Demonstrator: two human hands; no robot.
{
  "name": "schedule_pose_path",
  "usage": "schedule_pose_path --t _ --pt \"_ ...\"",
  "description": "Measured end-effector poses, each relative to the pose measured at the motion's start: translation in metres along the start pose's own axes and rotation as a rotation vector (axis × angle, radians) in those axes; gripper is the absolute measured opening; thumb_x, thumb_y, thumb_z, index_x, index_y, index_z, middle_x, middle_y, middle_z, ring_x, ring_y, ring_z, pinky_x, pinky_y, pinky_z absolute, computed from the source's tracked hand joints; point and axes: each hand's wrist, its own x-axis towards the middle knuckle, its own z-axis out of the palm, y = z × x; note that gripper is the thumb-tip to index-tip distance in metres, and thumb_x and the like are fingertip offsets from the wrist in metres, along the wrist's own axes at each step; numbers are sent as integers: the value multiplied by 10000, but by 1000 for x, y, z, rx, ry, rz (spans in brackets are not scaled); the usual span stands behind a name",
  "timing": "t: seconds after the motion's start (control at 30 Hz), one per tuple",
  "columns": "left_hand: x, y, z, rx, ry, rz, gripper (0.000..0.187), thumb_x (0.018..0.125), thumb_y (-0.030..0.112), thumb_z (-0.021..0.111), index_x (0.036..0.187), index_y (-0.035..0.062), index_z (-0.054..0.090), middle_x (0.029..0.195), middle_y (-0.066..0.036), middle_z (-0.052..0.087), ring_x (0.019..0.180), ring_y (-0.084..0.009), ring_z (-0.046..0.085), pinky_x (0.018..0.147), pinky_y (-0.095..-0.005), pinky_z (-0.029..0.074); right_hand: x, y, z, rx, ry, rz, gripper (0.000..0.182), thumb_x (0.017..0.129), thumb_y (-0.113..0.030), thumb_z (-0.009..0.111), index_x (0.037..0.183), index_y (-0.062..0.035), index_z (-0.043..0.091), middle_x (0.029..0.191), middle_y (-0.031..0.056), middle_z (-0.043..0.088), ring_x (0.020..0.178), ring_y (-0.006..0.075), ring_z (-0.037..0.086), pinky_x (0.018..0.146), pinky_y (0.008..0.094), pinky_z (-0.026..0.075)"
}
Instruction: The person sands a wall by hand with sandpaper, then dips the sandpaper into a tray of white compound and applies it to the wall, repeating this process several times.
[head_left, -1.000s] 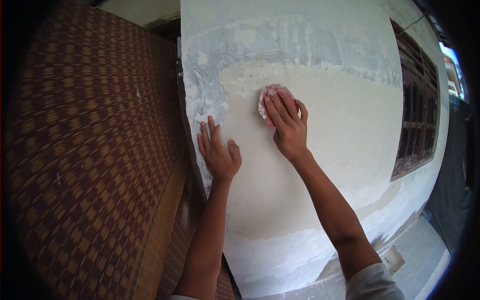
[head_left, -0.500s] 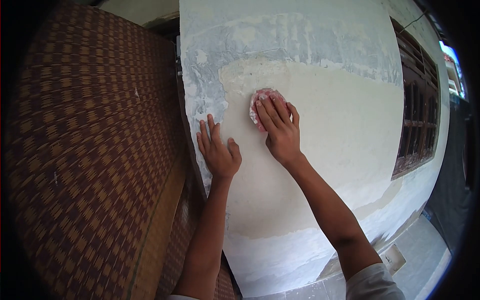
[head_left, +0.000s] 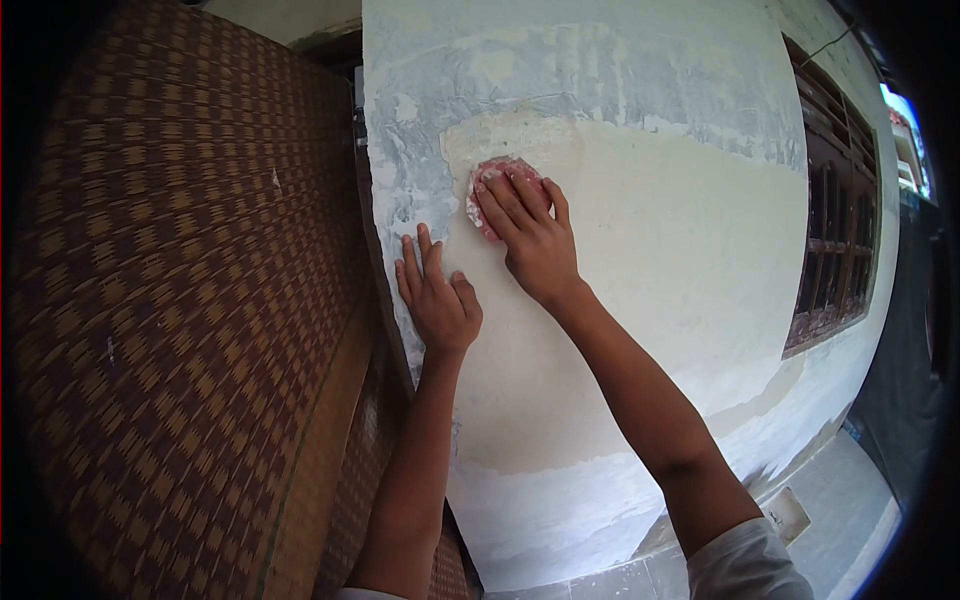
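Observation:
My right hand [head_left: 539, 245] presses a pinkish-red pad [head_left: 482, 207], caked with white at its edge, against the wall [head_left: 660, 270]. Its fingers lie over the pad, with the thumb side hidden beneath the hand. Under the pad is a cream-coloured patch on the wall, bordered above and on the left by rough grey-white plaster [head_left: 410, 140]. Lower and to the left, my left hand [head_left: 440, 305] rests against the wall near its left edge, fingers spread and nothing in them.
A brown woven mat surface [head_left: 190, 290] rises along the left side, close by my left arm. On the right is a dark wooden window [head_left: 838, 215] with a scuffed frame. Grey floor tiles [head_left: 835, 500] lie at the lower right, by a small pale square recess [head_left: 788, 515].
My right hand has slid the pad left and slightly up across the wall. The left hand stays in nearly the same spot.

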Motion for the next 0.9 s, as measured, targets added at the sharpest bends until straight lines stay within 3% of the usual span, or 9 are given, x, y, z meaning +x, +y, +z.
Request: schedule_pose_path --t 0.1,0.27,0.37,0.5,0.6,0.77,0.9 --pt "0 -3 0 3 -2 10 516 941 84 506 1437 -23 409 1636 -270 383 1545 -477 287 1246 -629 159 -3 2 14 -40 -41 -10 576 860 -51 634 1431 -127 620 1530 63 561 1504 260 427 1220 557 299" --pt "-2 -1 2 6 9 2 514 947 94 501 1438 -23 408 1634 -271 386 1541 -480 293 1241 -637 170 -88 -16 -8 -19 -162 -114 547 898 -93 608 1441 -158 619 1542 49 556 1503 256 429 1235 569 288" --pt "0 -1 3 8 15 -5 515 946 98 505 1437 -27 412 1634 -271 388 1540 -484 295 1239 -642 173 -59 3 -24 -36 -66 -66 575 871 -49 618 1438 -146 620 1521 51 578 1493 257 443 1224 569 299" --pt "-1 -2 1 11 -2 2 518 944 103 507 1436 -30 412 1636 -273 383 1540 -485 293 1241 -643 165 7 46 -17 -78 72 -1 707 742 87 617 1428 -79 596 1479 82 598 1400 300 515 1198 554 318" --pt "-1 -3 1 5 0 3 520 943 105 509 1435 -31 412 1637 -274 382 1540 -487 292 1241 -643 162 -3 49 -9 -58 17 35 718 740 82 623 1438 -81 588 1488 81 591 1424 294 498 1210 546 312" --pt "-1 1 0 1 -3 -9 520 941 107 513 1433 -30 413 1635 -275 386 1539 -488 293 1241 -644 162 -93 11 -17 -28 -69 -14 676 761 85 616 1409 -106 638 1506 65 595 1449 267 499 1222 545 301" --pt "1 -1 2 -1 14 0 525 939 109 517 1434 -27 411 1631 -273 392 1536 -489 300 1238 -647 166 -33 26 -36 -58 67 12 660 790 81 605 1420 -117 631 1488 58 611 1410 273 529 1209 536 312"
